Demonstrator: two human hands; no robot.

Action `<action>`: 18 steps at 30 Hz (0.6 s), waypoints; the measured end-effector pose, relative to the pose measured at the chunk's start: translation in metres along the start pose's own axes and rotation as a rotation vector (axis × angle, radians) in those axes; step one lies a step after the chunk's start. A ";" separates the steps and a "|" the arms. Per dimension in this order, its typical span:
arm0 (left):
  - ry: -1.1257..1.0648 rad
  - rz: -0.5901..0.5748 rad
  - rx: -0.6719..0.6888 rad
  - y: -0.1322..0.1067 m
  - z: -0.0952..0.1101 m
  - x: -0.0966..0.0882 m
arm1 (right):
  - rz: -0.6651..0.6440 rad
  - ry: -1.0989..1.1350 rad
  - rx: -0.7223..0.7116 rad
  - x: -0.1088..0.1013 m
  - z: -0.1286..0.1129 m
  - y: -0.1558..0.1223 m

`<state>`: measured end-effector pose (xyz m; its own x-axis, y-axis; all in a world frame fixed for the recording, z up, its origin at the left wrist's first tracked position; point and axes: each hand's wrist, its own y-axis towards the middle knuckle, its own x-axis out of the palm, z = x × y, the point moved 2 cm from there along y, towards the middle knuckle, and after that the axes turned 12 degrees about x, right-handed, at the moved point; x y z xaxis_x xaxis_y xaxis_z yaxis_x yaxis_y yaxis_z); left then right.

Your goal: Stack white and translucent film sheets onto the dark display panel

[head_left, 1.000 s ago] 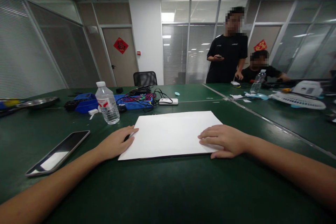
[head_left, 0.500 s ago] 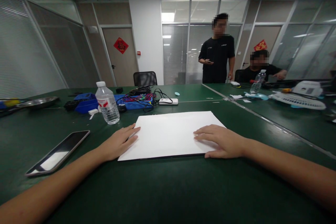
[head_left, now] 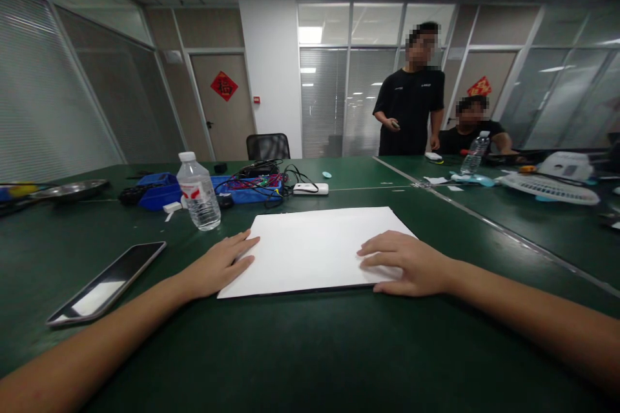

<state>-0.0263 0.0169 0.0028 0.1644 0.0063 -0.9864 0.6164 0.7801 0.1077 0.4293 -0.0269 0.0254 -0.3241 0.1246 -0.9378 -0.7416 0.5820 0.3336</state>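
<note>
1. On the dark green counter (head_left: 310, 348), straight ahead of the person, a white rectangular sheet of paper or thin card (head_left: 310, 248) is laid flat, its long edges running left to right.
2. The left hand (head_left: 217, 264) is laid palm down at the sheet's near left corner, fingertips on the white surface and the heel on the counter; its grip is open, nothing being clasped.
3. The right hand (head_left: 407, 261) is spread flat over the near right corner; its grip is likewise open, and the sheet is only pressed.
4. The sheet is judged very light and thin, easily bent or creased, and likely to slide on the smooth counter. A dark line is seen under its near edge, so a stiffer backing cannot be ruled out.
5. Hold is judged best taken at the two near corners or the short side edges, an edge being peeled up first, since the sheet lies flush.
6. A black flat smartphone (head_left: 106, 281) lies beside the left forearm, and a clear plastic water bottle (head_left: 198, 192) stands beyond the left hand, both apart from the sheet.
</note>
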 end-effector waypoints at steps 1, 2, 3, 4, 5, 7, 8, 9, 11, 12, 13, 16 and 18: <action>0.003 -0.007 -0.002 0.000 0.000 0.000 | 0.028 0.006 -0.036 -0.001 -0.002 0.000; 0.006 -0.014 -0.003 0.000 0.000 0.000 | 0.051 0.009 -0.066 -0.003 -0.004 0.000; 0.008 -0.019 -0.004 0.000 0.000 0.000 | 0.070 0.008 -0.091 -0.004 -0.006 0.001; 0.008 -0.022 -0.004 0.000 0.000 0.000 | 0.081 0.003 -0.110 -0.005 -0.007 0.001; 0.006 -0.019 -0.002 0.000 0.000 0.000 | 0.089 -0.004 -0.127 -0.006 -0.009 0.002; 0.000 -0.007 0.006 0.000 0.000 -0.001 | 0.103 -0.022 -0.160 -0.007 -0.012 0.002; -0.003 -0.001 0.009 0.000 0.000 -0.002 | 0.112 -0.034 -0.183 -0.007 -0.014 0.002; -0.004 0.002 0.009 0.000 0.000 -0.002 | 0.126 -0.047 -0.210 -0.007 -0.015 0.002; -0.008 0.008 0.006 0.000 0.000 -0.002 | 0.160 -0.079 -0.269 -0.006 -0.019 0.002; -0.011 0.013 0.006 0.000 -0.001 -0.002 | 0.180 -0.097 -0.295 -0.006 -0.021 0.002; -0.015 0.019 0.006 0.000 -0.002 -0.002 | 0.201 -0.115 -0.319 -0.006 -0.023 0.003; -0.028 0.035 0.010 0.000 -0.005 -0.001 | 0.250 -0.174 -0.379 -0.007 -0.029 0.004; -0.037 0.046 0.014 0.000 -0.007 0.000 | 0.269 -0.218 -0.422 -0.009 -0.033 0.005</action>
<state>-0.0318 0.0211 0.0021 0.2213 0.0182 -0.9750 0.6181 0.7708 0.1546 0.4094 -0.0521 0.0390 -0.4386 0.4142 -0.7975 -0.8354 0.1391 0.5317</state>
